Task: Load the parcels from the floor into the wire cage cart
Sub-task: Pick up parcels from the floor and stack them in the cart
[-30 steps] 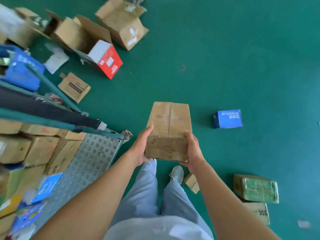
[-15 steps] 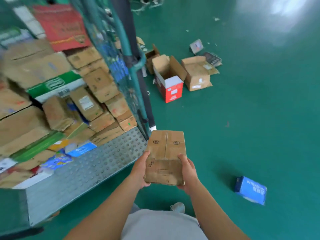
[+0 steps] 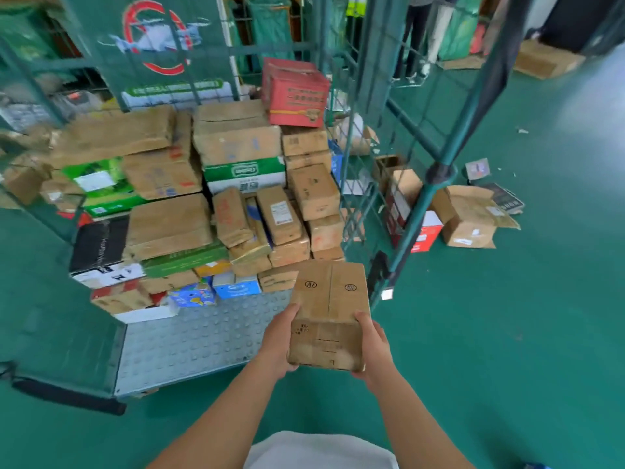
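Note:
I hold a brown cardboard parcel [image 3: 329, 311] with two round "AV" marks in front of me, at the cart's open front. My left hand [image 3: 279, 340] grips its left side and my right hand [image 3: 373, 346] grips its right side. The green wire cage cart [image 3: 417, 204] stands ahead, its studded metal floor [image 3: 189, 340] bare at the front. Behind that bare strip, several parcels are piled up to a red box [image 3: 294, 93] on top.
On the green floor right of the cart lie an open red-and-white box [image 3: 424, 231], an open brown carton [image 3: 470, 218] and a dark flat packet [image 3: 504, 198]. Another brown box [image 3: 544, 59] sits far back right. A person's legs [image 3: 414, 35] show behind the wire.
My view has swung up from the floor to face the cart's open front. The parcel stays held between both hands and is now nearer the cart's floor edge.

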A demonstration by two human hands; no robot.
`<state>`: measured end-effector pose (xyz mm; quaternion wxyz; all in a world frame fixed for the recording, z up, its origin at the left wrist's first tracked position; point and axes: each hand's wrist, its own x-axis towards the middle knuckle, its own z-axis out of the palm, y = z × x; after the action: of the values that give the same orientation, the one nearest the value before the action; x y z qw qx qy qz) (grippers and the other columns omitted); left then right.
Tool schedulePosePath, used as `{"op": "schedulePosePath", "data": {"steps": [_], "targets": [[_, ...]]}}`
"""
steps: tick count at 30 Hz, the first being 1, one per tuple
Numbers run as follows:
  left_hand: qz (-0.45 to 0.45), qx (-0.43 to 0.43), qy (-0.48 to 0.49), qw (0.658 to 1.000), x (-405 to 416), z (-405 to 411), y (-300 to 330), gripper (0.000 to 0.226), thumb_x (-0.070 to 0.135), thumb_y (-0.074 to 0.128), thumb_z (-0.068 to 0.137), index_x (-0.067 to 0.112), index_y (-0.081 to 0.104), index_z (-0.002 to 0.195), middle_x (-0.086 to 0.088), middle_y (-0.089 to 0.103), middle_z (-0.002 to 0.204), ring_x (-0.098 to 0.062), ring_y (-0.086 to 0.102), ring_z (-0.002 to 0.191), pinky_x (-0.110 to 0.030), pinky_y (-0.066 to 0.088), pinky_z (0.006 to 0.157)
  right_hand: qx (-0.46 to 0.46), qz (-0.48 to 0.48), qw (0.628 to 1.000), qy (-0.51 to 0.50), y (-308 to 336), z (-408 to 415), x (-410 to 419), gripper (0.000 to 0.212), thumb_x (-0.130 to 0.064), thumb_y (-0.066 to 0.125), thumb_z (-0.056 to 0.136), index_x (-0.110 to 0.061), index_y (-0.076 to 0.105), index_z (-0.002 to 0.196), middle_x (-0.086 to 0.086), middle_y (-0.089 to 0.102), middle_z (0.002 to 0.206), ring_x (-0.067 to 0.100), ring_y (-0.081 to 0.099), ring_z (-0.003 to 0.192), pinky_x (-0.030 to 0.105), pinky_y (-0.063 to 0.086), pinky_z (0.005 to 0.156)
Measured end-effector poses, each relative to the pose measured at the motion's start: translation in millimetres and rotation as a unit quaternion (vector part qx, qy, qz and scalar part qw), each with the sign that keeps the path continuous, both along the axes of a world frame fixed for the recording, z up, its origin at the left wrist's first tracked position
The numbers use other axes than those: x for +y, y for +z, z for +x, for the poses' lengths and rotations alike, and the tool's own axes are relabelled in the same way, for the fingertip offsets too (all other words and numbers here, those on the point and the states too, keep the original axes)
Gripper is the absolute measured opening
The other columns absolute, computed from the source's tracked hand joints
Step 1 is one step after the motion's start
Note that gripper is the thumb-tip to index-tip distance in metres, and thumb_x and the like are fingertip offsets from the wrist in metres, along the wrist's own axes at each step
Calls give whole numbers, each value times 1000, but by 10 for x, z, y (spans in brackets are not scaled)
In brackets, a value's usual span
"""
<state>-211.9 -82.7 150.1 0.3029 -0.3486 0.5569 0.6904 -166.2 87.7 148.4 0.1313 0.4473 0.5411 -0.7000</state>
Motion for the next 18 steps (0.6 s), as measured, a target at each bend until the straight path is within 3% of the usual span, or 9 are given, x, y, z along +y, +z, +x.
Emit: {"op": "schedulePosePath", "data": {"steps": [2,4,7,9,14,18], "targets": [[-3,18,17,1000,-390,-74,26,46,63,67,86,28,71,115,-7,79,106,-32,72,103,-49,57,90,14,8,1000,13,43,-125,-366,48,-60,62,88,-40,52,130,-2,60,120,25,61,102,40,54,66],[-4,33,38,999,-811,-160,19,46,64,68,83,31,71,116,-5,79,106,-33,72,104,-56,55,94,29,15,999,29,59,-261,-756,48,-64,64,83,-43,54,125,-2,61,120,26,61,106,48,56,79],[9,72,58,996,-1355,-260,49,41,57,62,93,26,72,118,-7,79,105,-33,74,100,-54,61,82,41,32,997,62,51,-457,-1284,58,-74,64,69,-50,54,121,-5,61,124,28,60,111,58,53,92],[4,85,78,993,-1644,-300,77,36,55,58,98,26,71,116,-6,80,102,-31,75,97,-49,62,77,52,45,994,80,59,-555,-1569,58,-76,63,68,-51,54,120,-6,61,124,27,59,111,54,53,90],[16,74,106,991,-2186,-386,-1,45,68,59,88,37,69,119,1,78,109,-28,75,103,-57,53,96,78,78,987,121,158,-793,-2086,61,-76,61,69,-49,54,123,-5,61,125,23,60,109,50,57,89],[14,91,132,987,-2460,-530,-11,45,69,60,88,40,68,121,5,77,113,-23,72,107,-47,58,87,86,90,983,132,199,-1027,-2391,47,-65,61,86,-43,54,127,-5,61,124,20,59,106,42,54,82]]}}
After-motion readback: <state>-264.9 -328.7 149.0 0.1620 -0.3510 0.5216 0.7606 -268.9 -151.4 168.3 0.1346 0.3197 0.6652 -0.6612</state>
